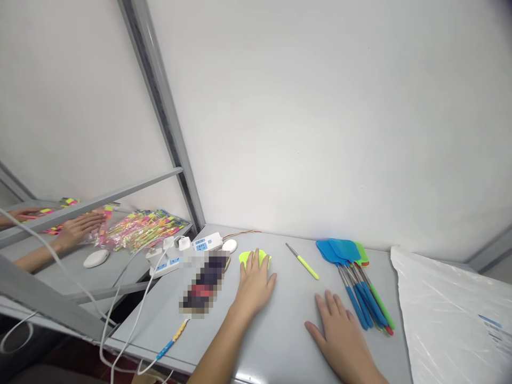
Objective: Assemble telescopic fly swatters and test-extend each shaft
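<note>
A pale wall [320, 117] fills most of the frame, with a grey metal post [164, 117] slanting across the upper left. Below it, the grey table [288, 330] spreads over the lower middle; its near edge runs out of the bottom of the frame.

At the lower right a white plastic bag [448, 314] lies crumpled, cut off by the right and bottom edges, so its contents cannot be made out.

Left of the bag, a bundle of fly swatters [352, 277] lies on the table, blue heads overlapping, with green and orange ones mostly hidden beneath; their count is unclear.

The right hand [340, 330] rests flat on the table in the lower centre, fingers spread and holding nothing, just beside the swatter handles. The left hand [254, 285] lies palm down, fingers loosely apart, pressing on a yellow-green swatter head [260, 257] at the centre of the frame; the fingers cover most of it.

Between the hands, farther back, lies a thin rod with a yellow-green grip [303, 261].

A blurred-out object [206, 282] sits left of the left hand, unreadable. Behind it are white power strips [184, 250] with trailing cables.

At the far left, another person's hands [78, 229] touch colourful packets [140, 226] on a neighbouring table, partly hidden by a rail.
</note>
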Available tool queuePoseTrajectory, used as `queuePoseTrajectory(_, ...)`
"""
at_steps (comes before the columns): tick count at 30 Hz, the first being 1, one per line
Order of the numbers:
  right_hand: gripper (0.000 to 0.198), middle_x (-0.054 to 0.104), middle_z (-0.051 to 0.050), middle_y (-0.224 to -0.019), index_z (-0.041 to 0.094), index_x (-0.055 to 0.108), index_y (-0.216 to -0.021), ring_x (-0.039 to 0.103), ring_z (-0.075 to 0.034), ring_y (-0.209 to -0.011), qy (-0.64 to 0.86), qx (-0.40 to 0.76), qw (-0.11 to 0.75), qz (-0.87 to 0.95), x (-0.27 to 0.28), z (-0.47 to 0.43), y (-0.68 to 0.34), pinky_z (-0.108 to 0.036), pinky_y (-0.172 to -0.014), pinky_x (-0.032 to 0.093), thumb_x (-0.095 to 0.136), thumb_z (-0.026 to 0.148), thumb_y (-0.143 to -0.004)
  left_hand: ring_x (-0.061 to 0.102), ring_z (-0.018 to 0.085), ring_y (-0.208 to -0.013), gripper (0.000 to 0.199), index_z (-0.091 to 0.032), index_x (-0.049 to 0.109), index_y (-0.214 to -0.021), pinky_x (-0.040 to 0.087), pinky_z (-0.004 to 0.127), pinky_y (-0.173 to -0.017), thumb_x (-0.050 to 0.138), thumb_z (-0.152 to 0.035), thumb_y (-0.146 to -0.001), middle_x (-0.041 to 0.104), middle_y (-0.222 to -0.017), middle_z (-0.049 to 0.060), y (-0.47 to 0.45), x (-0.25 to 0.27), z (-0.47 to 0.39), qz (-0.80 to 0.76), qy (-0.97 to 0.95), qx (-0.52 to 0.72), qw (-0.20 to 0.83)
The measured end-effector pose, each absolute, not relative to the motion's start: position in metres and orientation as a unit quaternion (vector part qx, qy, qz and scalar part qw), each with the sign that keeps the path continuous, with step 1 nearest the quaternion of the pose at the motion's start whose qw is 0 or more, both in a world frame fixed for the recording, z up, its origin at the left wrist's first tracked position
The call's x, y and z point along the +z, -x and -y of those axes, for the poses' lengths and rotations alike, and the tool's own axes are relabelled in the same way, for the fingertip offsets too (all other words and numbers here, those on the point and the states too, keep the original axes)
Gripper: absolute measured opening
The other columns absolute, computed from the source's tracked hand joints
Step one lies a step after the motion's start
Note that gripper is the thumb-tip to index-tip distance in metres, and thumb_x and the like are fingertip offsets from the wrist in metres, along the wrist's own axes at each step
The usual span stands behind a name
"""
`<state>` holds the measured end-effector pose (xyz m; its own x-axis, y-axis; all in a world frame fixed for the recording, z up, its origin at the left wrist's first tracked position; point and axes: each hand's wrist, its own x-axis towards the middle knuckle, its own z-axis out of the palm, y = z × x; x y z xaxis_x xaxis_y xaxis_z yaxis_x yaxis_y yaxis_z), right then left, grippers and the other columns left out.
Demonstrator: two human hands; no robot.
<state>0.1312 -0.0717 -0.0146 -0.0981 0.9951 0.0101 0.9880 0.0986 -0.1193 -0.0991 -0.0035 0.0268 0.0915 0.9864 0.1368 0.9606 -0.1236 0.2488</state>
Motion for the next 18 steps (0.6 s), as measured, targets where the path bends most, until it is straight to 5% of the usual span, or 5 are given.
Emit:
queuePoseTrajectory(4, 0.046, 0.055, -0.015, -0.130, 0.018, 0.058, -0.122, 0.054, -0.030, -0.112, 0.652, 0.021, 0.065, 0.755, 0.008, 0.037, -0.130, -0.042, -0.089, 0.042, 0.036, 0.044, -0.091, 0.012, 0.035, -0.143, 0.060, -0.016, 0.034, -0.144, 0.015, 0.060, -0.109, 0.036, -0.044, -0.091, 0.020, -0.155, 0.019, 0.103, 0.016, -0.035, -0.674, -0.729, 0.116, 0.043)
queuePoseTrajectory(12, 0.052, 0.049, -0.018, -0.133, 0.010, 0.042, -0.136, 0.043, -0.031, -0.120, 0.662, -0.020, 0.141, 0.736, -0.012, -0.038, -0.096, -0.042, -0.092, 0.034, 0.041, 0.035, -0.090, 0.026, 0.030, -0.138, 0.046, -0.019, 0.048, -0.132, 0.015, 0.054, -0.111, 0.038, -0.041, -0.092, 0.037, -0.148, 0.014, 0.099, -0.003, -0.048, -0.639, -0.753, 0.153, 0.039)
queuePoseTrajectory(18, 0.029, 0.058, -0.013, -0.108, 0.017, 0.058, -0.107, 0.050, -0.027, -0.102, 0.660, -0.003, 0.163, 0.734, -0.018, -0.051, -0.102, -0.038, -0.083, 0.034, 0.035, 0.027, -0.093, 0.039, 0.024, -0.126, 0.022, -0.023, 0.058, -0.105, 0.025, 0.045, -0.107, 0.044, -0.032, -0.090, 0.050, -0.133, 0.006, 0.110, 0.008, -0.052, -0.606, -0.769, 0.195, 0.056)
